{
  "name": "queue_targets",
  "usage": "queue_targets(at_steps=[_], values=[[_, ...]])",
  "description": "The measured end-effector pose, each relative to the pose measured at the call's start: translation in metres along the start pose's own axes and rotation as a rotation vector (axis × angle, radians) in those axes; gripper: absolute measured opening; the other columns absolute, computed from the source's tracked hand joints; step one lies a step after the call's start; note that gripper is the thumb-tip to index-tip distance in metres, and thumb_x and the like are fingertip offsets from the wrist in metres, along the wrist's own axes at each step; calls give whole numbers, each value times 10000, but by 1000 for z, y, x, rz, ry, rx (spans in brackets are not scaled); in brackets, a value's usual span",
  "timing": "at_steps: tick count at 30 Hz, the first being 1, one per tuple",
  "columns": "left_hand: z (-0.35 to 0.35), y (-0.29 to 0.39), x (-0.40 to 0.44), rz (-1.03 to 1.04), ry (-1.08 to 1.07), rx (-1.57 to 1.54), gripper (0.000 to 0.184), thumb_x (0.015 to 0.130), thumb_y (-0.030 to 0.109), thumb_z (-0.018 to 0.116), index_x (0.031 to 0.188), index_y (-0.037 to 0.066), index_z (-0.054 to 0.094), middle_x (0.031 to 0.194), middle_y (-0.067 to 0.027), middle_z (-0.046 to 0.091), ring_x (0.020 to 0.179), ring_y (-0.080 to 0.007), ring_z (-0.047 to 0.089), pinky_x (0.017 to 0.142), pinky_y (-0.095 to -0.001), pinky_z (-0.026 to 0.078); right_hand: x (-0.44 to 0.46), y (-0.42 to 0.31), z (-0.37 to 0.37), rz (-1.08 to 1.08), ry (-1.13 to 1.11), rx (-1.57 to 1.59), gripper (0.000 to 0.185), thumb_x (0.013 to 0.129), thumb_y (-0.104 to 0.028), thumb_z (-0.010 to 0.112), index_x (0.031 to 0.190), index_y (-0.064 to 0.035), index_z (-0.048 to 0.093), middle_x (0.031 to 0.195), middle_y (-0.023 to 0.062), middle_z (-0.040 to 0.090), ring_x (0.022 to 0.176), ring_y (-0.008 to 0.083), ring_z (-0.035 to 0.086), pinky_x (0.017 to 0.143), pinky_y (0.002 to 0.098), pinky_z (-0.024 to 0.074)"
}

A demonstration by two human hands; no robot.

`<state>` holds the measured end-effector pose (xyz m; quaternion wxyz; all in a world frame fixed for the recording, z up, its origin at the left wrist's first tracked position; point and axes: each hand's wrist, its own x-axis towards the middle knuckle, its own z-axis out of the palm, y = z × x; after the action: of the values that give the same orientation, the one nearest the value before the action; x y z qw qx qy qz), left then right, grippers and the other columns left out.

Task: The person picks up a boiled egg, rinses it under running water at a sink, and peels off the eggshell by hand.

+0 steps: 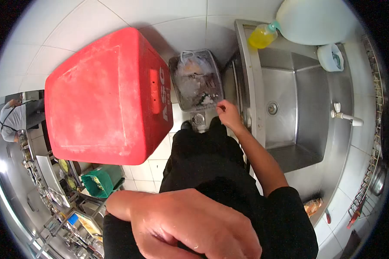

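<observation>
My left hand [194, 220] is raised close to the camera and fills the lower middle. Its back looks wet and its fingers curl under, so anything inside them is hidden. My right hand [230, 115] reaches out over the floor, beside the lower right corner of a lined waste bin [175, 82]. The fingers of that hand are bent together, and what they hold, if anything, is too small to make out. Inside the bin lie a clear plastic bag [188, 86] and scattered white bits [206, 101].
A big red container [95, 99] stands left of the bin. To the right is a steel sink [281, 125] with a tap [350, 118], a yellow soap bottle [262, 36] and a white tub [330, 58]. A green crate [101, 179] and another person [17, 118] are at left.
</observation>
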<state>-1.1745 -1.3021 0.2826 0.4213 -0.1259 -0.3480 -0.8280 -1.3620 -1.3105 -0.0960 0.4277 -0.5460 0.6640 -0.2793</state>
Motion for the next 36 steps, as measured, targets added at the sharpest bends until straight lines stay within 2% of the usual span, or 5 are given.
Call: queue_targets(at_steps=[4,7,26,28,36], values=[[14,-6,-10,-50,184,-55,204,935,38,500,939,-137,605,982,-298,596,809,-342,650,726,-308,518,-6,7,3,17,-8,27,167,830,-106,651,961,-3,637,805,121,670,742,204,644,692,326,506],[3,-5,-4,-71,88,-42,196,928,33,516,981,-138,597,1013,-307,595,838,-337,656,746,-312,522,-11,11,2,25,-4,-32,160,813,-126,638,935,-21,638,855,159,670,795,297,658,721,382,514],[-27,-6,-6,-231,-38,-177,281,935,130,595,1086,-107,591,1084,-379,572,835,-396,665,708,-409,573,-26,14,12,56,-123,-17,224,813,-144,670,986,-6,638,892,175,681,829,305,673,748,379,527],[-27,-33,-10,68,58,-93,257,896,100,646,1016,-125,617,1029,-332,601,841,-332,667,699,-346,557,-27,16,13,72,-137,3,217,814,-143,667,980,-6,640,900,174,682,833,301,675,747,380,527],[-44,-16,-32,-194,596,-15,354,900,191,624,1151,-39,530,1065,-341,582,785,-320,650,660,-338,568,-34,8,0,176,-52,73,175,820,-138,654,934,-6,638,831,130,661,776,247,641,738,344,509]])
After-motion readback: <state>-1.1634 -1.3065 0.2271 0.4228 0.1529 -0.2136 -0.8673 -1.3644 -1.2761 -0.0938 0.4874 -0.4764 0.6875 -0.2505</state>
